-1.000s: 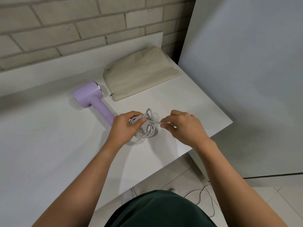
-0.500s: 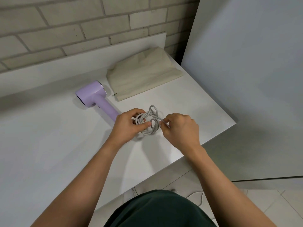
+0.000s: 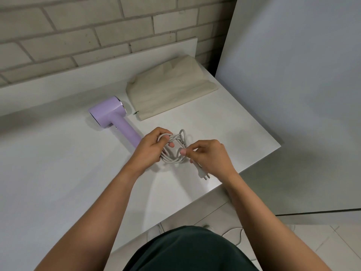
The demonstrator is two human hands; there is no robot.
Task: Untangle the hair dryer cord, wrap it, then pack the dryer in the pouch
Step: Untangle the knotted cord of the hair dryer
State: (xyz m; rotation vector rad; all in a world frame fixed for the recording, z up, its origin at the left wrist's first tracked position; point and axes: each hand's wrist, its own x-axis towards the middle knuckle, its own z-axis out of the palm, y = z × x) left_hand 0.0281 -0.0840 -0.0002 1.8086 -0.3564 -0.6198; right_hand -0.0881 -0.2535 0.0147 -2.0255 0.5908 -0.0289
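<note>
STEP: wrapping cord (image 3: 172,160), coiled near dryer (image 3: 111,116) | left grip (image 3: 150,149) clasps loops | right grip (image 3: 211,157) pinches strand by plug (image 3: 203,174) | NEXT: probably secure plug end; pouch (image 3: 170,92) lies behind, unused.

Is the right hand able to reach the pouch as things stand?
Probably yes, once freed: the right hand pinches the cord, and only open table lies between it and the pouch.

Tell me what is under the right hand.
The white plug pokes out beneath the right hand; the stretch of cord leading to it is covered by the palm.
</note>
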